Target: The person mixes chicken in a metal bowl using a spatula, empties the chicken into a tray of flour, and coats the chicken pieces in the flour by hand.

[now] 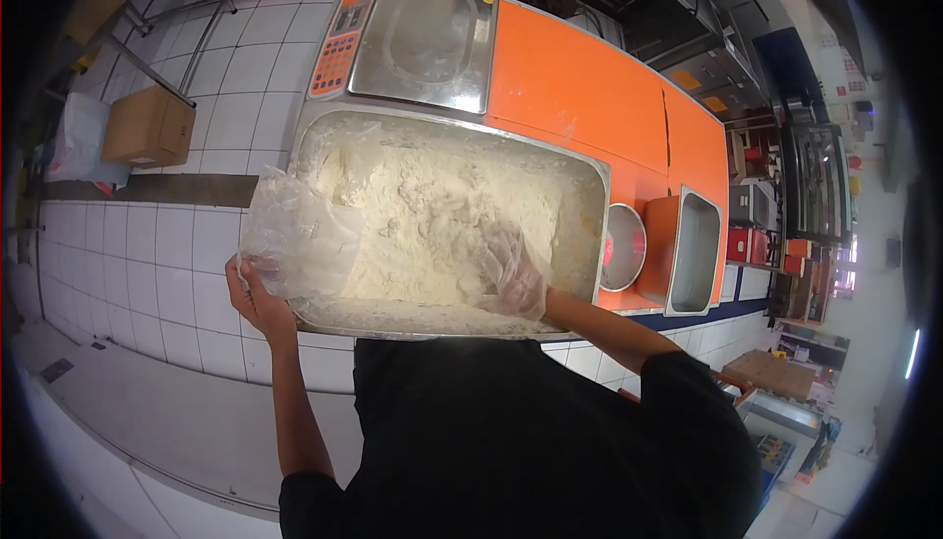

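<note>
A deep metal tray (601, 235) holds pale flour (422, 215) with loose lumps. My left hand (260, 294), bare, is closed on the lower left of a clear plastic bag (309, 230), which hangs over the tray's left end and is dusted with flour. On the right side of the flour rests my right hand (513, 279) in a thin, flour-dusted plastic glove. The wrinkled glove and the flour hide how its fingers are set.
Beyond the tray, a metal-topped scale (422, 38) with an orange keypad stands beside an orange counter (589, 78). A round bowl (623, 244) and a rectangular metal container (695, 252) sit at the right. A cardboard box (149, 127) is at the far left.
</note>
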`<state>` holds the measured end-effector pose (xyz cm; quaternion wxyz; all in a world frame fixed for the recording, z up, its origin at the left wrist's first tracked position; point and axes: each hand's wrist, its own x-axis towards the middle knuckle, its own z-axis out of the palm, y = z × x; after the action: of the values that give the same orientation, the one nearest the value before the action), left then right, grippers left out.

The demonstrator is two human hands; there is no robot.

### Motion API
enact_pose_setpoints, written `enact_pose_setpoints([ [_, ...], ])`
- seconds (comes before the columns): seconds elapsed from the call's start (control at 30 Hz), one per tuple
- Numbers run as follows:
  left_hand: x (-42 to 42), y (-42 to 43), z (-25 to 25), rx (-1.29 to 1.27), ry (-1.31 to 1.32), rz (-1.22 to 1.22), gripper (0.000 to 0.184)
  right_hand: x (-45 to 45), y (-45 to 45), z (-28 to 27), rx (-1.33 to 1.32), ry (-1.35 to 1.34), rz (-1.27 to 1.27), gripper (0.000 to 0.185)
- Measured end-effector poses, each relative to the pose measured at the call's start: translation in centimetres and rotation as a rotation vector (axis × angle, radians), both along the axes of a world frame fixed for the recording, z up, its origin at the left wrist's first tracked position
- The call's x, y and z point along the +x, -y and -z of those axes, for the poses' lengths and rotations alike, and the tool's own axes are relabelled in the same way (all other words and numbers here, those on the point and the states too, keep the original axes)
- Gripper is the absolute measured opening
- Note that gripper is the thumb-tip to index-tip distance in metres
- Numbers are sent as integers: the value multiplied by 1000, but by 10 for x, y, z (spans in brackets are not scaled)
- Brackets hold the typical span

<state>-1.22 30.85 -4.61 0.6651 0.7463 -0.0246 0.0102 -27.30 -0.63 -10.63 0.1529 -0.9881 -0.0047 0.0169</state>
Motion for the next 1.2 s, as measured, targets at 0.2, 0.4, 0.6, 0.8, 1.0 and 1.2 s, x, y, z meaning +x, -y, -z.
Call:
enact_pose_setpoints([
  [0.2,1,1,-1,-23,16,-19,29,35,12,35,62,142,102,117],
  [0.4,-2,3,-5,-8,8,0,29,112,15,40,191,416,14,100],
  [0.6,1,4,-4,-44,13,13,30,132,14,31,285,25,25,93],
  [0.8,0,3,0,12,39,-10,30,144,-50,54,-132,285,60,91],
  [1.0,-2,7,-6,0,20,-22,30,117,-35,12,-96,-45,52,56],
  [1.2,14,-35,57,498,895,96,35,121,-8,24,124,59,293,54],
])
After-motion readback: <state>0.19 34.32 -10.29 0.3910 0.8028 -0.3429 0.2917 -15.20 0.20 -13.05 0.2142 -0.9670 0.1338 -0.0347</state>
